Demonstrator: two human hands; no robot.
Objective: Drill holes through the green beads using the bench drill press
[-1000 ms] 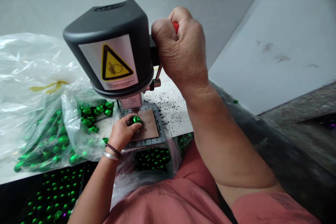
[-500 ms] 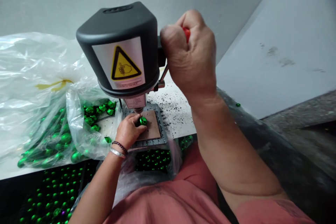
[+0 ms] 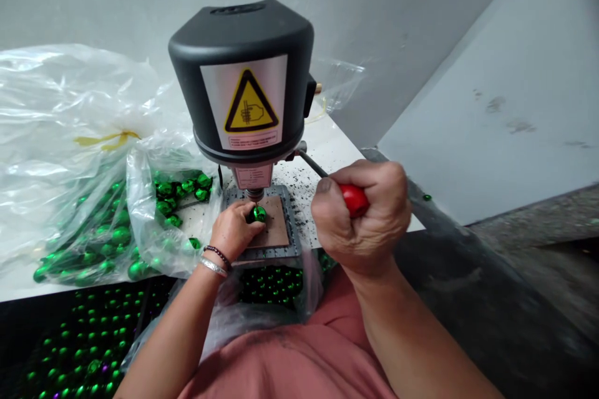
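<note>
A dark grey drill press (image 3: 243, 84) with a yellow warning triangle stands in front of me. My left hand (image 3: 233, 227) pinches a shiny green ball (image 3: 259, 214) on a brown board (image 3: 276, 230) that lies on the slotted metal base (image 3: 294, 246). The drill bit (image 3: 256, 202) comes down to the top of the ball; whether it has entered cannot be made out. My right hand (image 3: 362, 218) is wrapped round the red knob (image 3: 353, 199) of the press's feed lever (image 3: 312, 163), to the right of the machine.
Left of the press lies a clear plastic bag (image 3: 140, 199) of green balls, several spilling from its mouth. Dark shavings (image 3: 304, 212) litter the white table (image 3: 337, 143). Below the table edge are rows of green balls (image 3: 88, 343). A grey wall panel (image 3: 505, 93) rises at the right.
My right hand has pulled the lever down and towards me, from beside the machine's head to a lower position. My left hand still holds the green ball under the bit. The view has shifted slightly.
</note>
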